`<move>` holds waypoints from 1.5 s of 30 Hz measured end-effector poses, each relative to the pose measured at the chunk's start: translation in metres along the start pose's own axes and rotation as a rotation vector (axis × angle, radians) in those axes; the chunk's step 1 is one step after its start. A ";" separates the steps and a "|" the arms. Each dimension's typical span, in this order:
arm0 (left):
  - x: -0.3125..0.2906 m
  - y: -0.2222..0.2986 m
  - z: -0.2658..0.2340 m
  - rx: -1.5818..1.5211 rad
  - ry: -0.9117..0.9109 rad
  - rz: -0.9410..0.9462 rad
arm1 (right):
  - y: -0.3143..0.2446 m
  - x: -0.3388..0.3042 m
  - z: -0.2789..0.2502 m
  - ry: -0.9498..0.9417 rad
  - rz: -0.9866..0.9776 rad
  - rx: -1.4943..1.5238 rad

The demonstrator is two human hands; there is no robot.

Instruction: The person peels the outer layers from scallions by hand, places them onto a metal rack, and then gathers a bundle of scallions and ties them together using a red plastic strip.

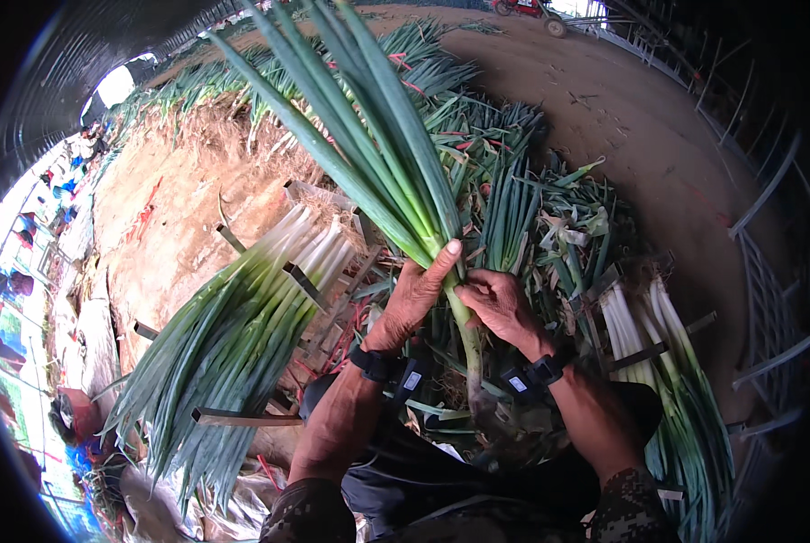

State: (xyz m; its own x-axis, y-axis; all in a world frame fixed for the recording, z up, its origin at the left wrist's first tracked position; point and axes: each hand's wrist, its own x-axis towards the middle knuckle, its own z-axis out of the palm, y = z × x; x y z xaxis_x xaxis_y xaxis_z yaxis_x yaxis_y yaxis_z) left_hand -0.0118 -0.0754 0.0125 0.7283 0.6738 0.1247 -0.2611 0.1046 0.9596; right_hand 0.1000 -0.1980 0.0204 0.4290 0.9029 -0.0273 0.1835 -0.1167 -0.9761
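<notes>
Green onion (432, 213) inside left grip (416, 299); right grip (500, 306) pinching it; dirt floor (640, 118), arched roof (70, 63).

The leek (427, 217) stands between the fingers (488, 296); the left bundle (228, 339) rests in racks toward eight o'clock, the right bundle (685, 412) at four, a heap (509, 204) just beyond toward one.

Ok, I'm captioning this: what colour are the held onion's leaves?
Mostly dark bluish green; the leaves show best in the head view.

Brown earthen floor (640, 118) beneath a dark covering (61, 77), bright opening (115, 87) far left.
</notes>
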 end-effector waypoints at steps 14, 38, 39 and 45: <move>-0.001 0.002 -0.008 0.080 0.150 -0.040 | 0.033 0.005 0.001 0.064 -0.033 -0.012; 0.016 0.010 -0.003 -0.362 0.350 -0.046 | 0.064 -0.013 0.019 0.145 0.248 1.112; 0.018 0.010 -0.013 -0.364 0.353 -0.041 | 0.069 -0.016 0.016 0.187 0.208 1.150; 0.025 0.026 -0.065 -0.292 0.455 0.145 | 0.123 -0.062 -0.011 0.034 0.286 0.729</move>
State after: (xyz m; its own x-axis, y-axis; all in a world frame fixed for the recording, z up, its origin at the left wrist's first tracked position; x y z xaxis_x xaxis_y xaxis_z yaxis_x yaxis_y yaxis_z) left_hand -0.0414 -0.0088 0.0241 0.3416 0.9375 0.0664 -0.5498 0.1420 0.8231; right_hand 0.1054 -0.2731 -0.0954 0.4010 0.8642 -0.3038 -0.5603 -0.0310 -0.8277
